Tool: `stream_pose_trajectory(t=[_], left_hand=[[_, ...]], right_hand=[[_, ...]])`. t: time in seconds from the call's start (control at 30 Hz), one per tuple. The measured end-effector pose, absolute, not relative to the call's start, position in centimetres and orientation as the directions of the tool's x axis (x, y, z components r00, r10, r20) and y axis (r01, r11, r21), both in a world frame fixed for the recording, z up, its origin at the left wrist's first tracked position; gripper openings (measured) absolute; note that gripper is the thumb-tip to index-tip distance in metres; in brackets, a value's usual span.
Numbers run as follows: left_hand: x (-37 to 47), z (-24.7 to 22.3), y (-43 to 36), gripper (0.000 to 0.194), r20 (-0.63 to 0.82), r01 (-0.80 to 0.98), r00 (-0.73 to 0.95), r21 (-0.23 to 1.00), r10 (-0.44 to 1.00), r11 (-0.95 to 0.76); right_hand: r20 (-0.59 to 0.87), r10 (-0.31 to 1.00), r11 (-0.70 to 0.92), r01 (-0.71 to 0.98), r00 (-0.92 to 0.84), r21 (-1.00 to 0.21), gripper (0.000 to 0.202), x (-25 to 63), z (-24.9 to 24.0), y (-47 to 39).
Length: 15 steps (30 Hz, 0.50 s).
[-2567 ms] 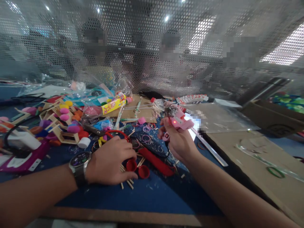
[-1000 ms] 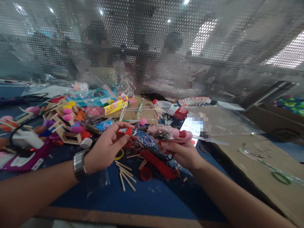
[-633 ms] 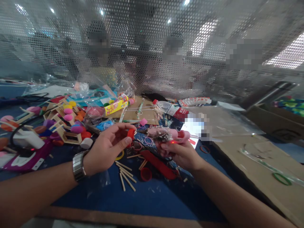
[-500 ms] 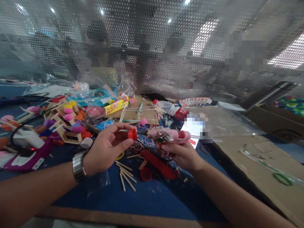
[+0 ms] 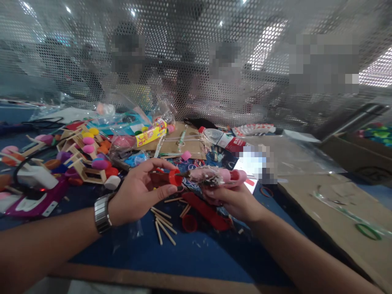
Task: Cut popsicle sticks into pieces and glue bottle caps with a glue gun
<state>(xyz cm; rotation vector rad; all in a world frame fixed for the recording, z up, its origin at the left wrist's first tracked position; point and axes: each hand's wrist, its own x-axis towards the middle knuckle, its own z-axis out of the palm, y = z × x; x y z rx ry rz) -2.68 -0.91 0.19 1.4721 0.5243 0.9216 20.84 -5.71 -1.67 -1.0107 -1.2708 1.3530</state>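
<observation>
My left hand (image 5: pixel 142 188), with a metal-band watch on its wrist, pinches a small red plastic cap (image 5: pixel 175 178) between thumb and fingers. In my right hand (image 5: pixel 234 200) is a pink hot glue gun (image 5: pixel 226 175), its front crusted with whitish residue. The gun's nozzle points left and meets the red cap; whether it touches the inside I cannot tell. Below the hands, on the blue table, lie several thin wooden sticks (image 5: pixel 165 228), a red round cap (image 5: pixel 189 223) and a flat red strip (image 5: pixel 205 210).
Coloured caps and wooden stick frames (image 5: pixel 92 173) are piled at the left, beside a purple power strip (image 5: pixel 33 196). Behind the hands lie a yellow packet (image 5: pixel 151 132), a plastic bottle (image 5: pixel 225 141) and a lit phone (image 5: pixel 249 165). Cardboard (image 5: pixel 330 216) covers the right side.
The red cap has moved slightly right and turned, and now meets the glue gun's nozzle. My right hand keeps nearly the same place.
</observation>
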Motion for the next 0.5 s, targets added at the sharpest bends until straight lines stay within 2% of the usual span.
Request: stream_pose_trajectory(t=[0.17, 0.5], left_hand=[[-2.58, 0.15, -0.84, 0.033, 0.231, -0.211, 0.578, 0.969, 0.783, -0.131], [-2.63, 0.18, -0.75, 0.033, 0.241, -0.203, 0.564, 0.968, 0.790, -0.150]], right_hand=[[0.082, 0.980, 0.062, -0.111, -0.181, -0.992, 0.030, 20.70, -1.63, -5.79], [0.034, 0.984, 0.021, -0.074, -0.177, -0.997, 0.033, 20.68, -1.46, -5.88]])
